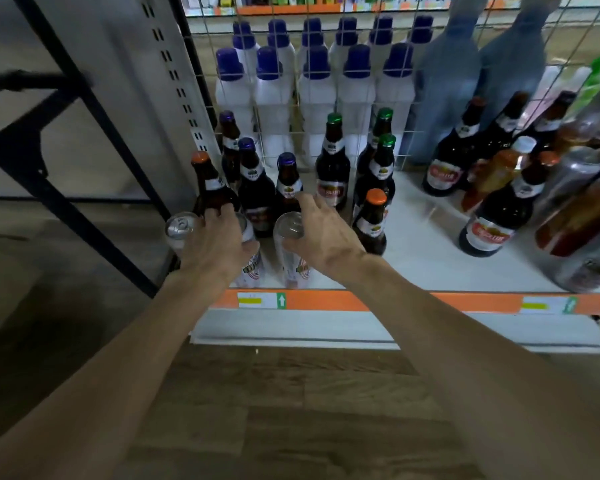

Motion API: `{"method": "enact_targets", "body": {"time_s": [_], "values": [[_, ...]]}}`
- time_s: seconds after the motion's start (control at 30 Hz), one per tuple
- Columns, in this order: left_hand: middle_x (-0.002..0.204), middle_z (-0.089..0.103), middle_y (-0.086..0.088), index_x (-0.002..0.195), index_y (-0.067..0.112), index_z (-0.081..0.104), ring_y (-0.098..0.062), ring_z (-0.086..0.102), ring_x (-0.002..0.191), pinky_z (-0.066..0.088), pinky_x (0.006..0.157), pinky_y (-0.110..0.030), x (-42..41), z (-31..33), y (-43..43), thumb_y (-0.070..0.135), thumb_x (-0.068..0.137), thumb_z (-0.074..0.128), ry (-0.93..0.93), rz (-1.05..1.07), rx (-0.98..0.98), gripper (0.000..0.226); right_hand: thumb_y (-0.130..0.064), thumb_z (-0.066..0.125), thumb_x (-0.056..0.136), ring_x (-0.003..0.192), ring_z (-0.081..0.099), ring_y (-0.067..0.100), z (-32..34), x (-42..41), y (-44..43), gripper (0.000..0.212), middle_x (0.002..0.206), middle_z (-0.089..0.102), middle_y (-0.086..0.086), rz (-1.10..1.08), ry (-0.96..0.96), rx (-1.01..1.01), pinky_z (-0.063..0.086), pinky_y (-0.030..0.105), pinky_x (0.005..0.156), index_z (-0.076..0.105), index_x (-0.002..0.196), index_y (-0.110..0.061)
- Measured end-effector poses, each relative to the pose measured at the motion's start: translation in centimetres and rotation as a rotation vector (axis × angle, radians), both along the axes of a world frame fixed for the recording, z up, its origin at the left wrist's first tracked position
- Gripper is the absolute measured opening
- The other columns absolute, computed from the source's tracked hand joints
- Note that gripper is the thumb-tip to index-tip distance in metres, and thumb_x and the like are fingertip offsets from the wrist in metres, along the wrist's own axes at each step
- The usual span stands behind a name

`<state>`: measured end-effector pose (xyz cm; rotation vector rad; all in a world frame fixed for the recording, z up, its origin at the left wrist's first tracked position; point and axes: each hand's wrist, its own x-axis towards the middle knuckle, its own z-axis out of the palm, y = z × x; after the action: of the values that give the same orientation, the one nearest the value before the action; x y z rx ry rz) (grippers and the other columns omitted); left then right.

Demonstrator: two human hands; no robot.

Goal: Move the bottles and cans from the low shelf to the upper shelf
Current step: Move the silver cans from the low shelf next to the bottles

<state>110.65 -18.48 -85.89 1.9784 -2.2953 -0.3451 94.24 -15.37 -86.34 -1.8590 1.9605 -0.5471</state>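
Observation:
On the white low shelf (423, 268) with an orange front strip stand several dark beer bottles and three silver cans at the front left. My left hand (219, 244) wraps the top of the middle can (252, 268). My right hand (323, 233) grips the right can (293, 251) from its right side. A third can (179, 230) stands free at the shelf's left end. An orange-capped bottle (373, 220) stands just right of my right hand, and another orange-capped bottle (208, 185) rises behind my left hand.
Behind a wire grid (361, 140) stand rows of white bottles with blue caps (312, 91). More dark bottles (492, 220) crowd the shelf's right side, blurred at the edge. A grey slotted upright (174, 81) and a black frame (49, 188) flank the left. Wood floor lies below.

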Motion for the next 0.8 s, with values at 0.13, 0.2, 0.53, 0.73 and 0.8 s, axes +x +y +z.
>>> {"method": "enact_targets", "body": {"time_s": [0.13,0.2,0.53,0.73,0.8], "values": [[0.124,0.049,-0.022,0.125,0.003,0.043,-0.042,0.048,0.115,0.043,0.085,-0.048,0.0,-0.5,-0.5,0.035,0.086,0.071,-0.046,0.003,-0.032,0.058,-0.036,0.065,0.085,0.116,0.052,0.033,-0.7,0.3,-0.2,0.059,0.127,0.052,0.011,0.020,-0.053,0.070,0.048,0.046,0.093,0.041,0.134,-0.015],[0.124,0.048,-0.020,0.126,0.004,0.043,-0.041,0.050,0.115,0.043,0.083,-0.047,0.1,-0.5,-0.7,0.034,0.085,0.072,-0.026,-0.009,-0.048,0.058,-0.034,0.067,0.083,0.115,0.054,0.033,-0.8,0.0,-0.2,0.062,0.129,0.051,0.011,0.012,-0.071,0.092,0.048,0.045,0.094,0.039,0.135,-0.016],[0.122,0.050,-0.008,0.129,0.015,0.047,-0.032,0.058,0.110,0.049,0.088,-0.049,-0.7,8.0,3.5,0.024,0.083,0.075,0.186,-0.138,-0.065,0.054,-0.041,0.071,0.079,0.108,0.060,0.033,8.8,-0.1,4.8,0.057,0.121,0.063,0.005,-0.117,-0.080,0.118,0.049,0.039,0.085,0.045,0.128,-0.026],[0.131,0.049,-0.001,0.133,0.021,0.048,-0.027,0.054,0.117,0.048,0.090,-0.044,-0.2,31.3,10.0,0.025,0.081,0.073,0.216,-0.201,0.090,0.058,-0.050,0.066,0.080,0.109,0.059,0.034,32.1,0.1,12.7,0.060,0.123,0.062,0.006,-0.264,-0.084,0.201,0.047,0.038,0.084,0.043,0.130,-0.025],[0.132,0.050,0.001,0.132,0.025,0.047,-0.025,0.053,0.121,0.049,0.091,-0.043,-0.1,40.4,11.7,0.027,0.081,0.073,0.174,-0.233,0.109,0.058,-0.051,0.066,0.079,0.110,0.059,0.034,41.0,0.0,15.4,0.062,0.124,0.061,0.007,-0.311,-0.093,0.219,0.046,0.037,0.083,0.043,0.129,-0.023]]}}
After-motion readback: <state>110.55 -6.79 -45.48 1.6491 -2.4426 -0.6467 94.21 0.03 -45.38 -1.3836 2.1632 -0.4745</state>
